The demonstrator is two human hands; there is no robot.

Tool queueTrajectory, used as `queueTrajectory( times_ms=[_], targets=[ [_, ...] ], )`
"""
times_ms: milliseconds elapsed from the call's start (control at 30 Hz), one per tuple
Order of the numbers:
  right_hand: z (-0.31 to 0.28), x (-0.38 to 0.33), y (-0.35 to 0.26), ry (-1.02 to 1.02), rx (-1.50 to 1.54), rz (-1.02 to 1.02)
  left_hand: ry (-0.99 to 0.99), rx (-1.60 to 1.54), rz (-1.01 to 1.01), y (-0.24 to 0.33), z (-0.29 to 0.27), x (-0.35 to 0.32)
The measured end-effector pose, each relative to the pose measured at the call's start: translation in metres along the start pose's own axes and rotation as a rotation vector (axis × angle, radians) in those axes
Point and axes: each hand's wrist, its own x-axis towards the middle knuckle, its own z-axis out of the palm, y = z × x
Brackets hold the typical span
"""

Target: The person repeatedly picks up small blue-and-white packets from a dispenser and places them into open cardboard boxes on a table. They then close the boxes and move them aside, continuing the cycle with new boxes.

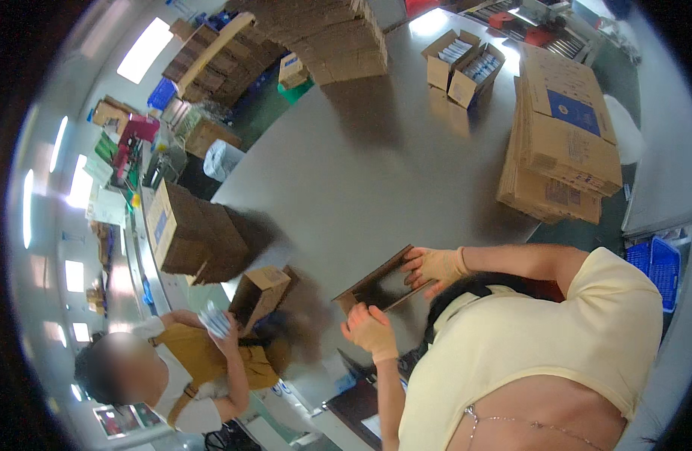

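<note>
The grey, smooth table (308, 188) carries flattened cartons (564, 146) at right, two open boxes (462, 88) at far right, a cardboard stack (342, 45) at far centre and another brown stack (199, 233) at left.

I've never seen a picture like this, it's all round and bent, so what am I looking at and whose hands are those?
There is no machine here, just a person at work. The one picture comes from a wide fisheye camera worn on that person's head, looking down, so straight edges bend near its rim. The pale yellow shirt is theirs. Their left hand and right hand are both on an open box. On the grey table, two small boxes at the far side hold packets, and a cardboard stack sits on the right. On the left, a co-worker holds some white packets.
</note>
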Motion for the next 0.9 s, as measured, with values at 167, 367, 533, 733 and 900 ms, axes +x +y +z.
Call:
queueTrajectory(
  times_ms=[167,367,533,733,900],
  targets=[
    [0.019,0.01,-0.005,0.371,0.408,0.43,-0.238,0.149,0.009,0.0,0.024,0.04],
    [0.021,0.017,0.0,0.239,0.014,0.392,0.05,0.072,0.435,-0.002,0.06,-0.006],
    [-0.005,-0.015,-0.003,0.496,0.047,0.486,-0.221,-0.267,-0.174,-0.009,0.041,0.041],
    [-0.016,-0.036,0.007,0.097,0.151,0.175,-0.448,-1.819,-1.019,0.002,0.072,0.021],
    [0.024,0.003,-0.016,-0.416,-0.186,0.115,-0.36,-1.596,-1.225,-0.026,0.162,-0.049]
  ],
)
